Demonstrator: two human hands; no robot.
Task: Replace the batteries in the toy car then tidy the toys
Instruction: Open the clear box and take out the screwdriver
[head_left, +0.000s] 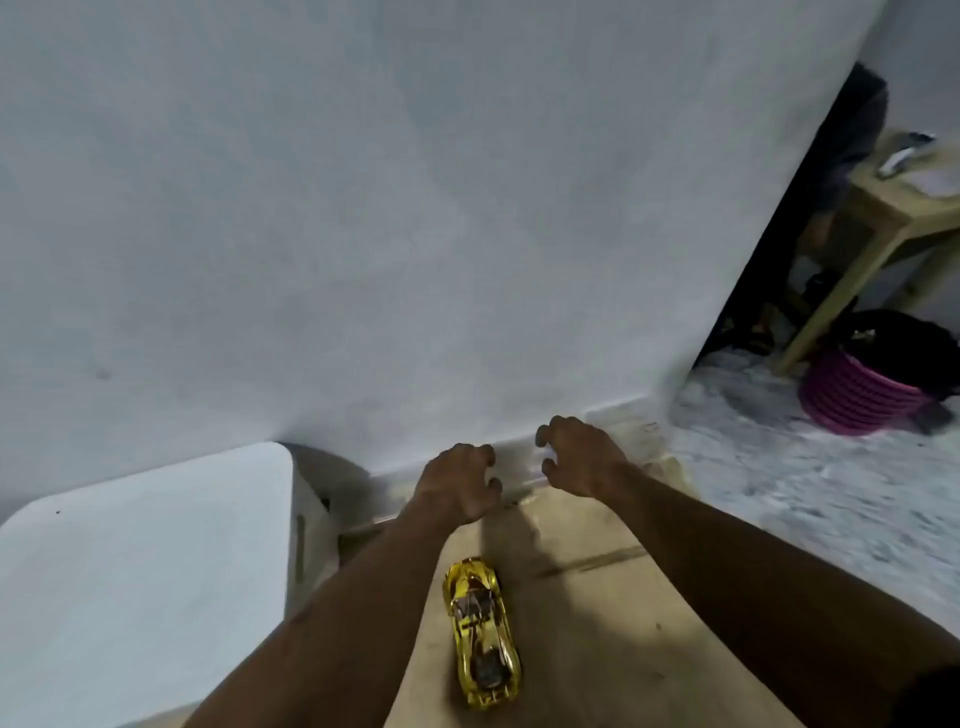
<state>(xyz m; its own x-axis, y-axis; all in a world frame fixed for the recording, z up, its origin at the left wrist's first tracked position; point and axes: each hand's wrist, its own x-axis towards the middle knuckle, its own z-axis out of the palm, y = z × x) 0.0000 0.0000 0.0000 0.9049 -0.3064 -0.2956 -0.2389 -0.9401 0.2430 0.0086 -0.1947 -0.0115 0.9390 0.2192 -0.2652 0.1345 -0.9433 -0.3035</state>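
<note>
Left grip (457, 483) is loosely curled, holding nothing; right grip (582, 457) curls, I cannot tell on what. Shiny gold toy car (480, 631) sits behind both, on the wooden desk (597, 623). A swinging arm could knock it off.

Both bare arms of the person reach forward, backs of the hands up. The left forearm (332, 613) enters from 7 o'clock and runs toward 1 o'clock; the right forearm (727, 551) enters from 4 o'clock toward 10 o'clock. The left hand (457, 486) and right hand (584, 457) lie close but apart, fingers loosely curled, claw-like. Whether the right fingertips pinch anything cannot be told.
</note>
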